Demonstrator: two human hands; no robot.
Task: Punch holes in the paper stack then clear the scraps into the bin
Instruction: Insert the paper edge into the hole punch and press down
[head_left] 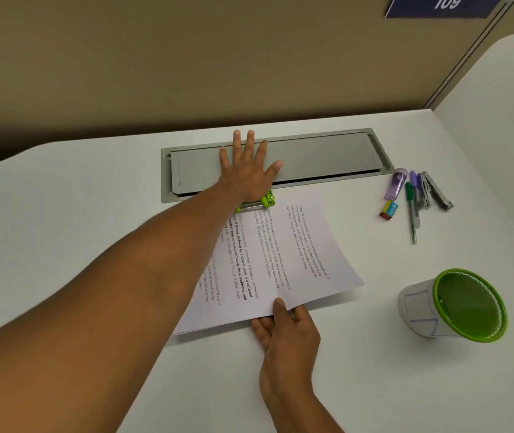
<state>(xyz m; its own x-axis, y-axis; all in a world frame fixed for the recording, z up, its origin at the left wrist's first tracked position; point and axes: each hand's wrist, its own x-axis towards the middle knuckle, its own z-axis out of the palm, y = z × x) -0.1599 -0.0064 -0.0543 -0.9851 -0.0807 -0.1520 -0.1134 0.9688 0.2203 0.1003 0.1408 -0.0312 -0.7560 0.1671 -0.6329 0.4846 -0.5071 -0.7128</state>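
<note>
Left hand (246, 170) flat, fingers spread, heel bearing on the green punch (265, 201) at the paper stack's (280, 254) far edge; right hand (283, 326) pinching the near edge; we would press straight down, sheets squared, bin (464, 304) waiting right.

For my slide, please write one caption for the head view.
Left hand presses green punch on paper stack; right hand pinches its edge.
</note>
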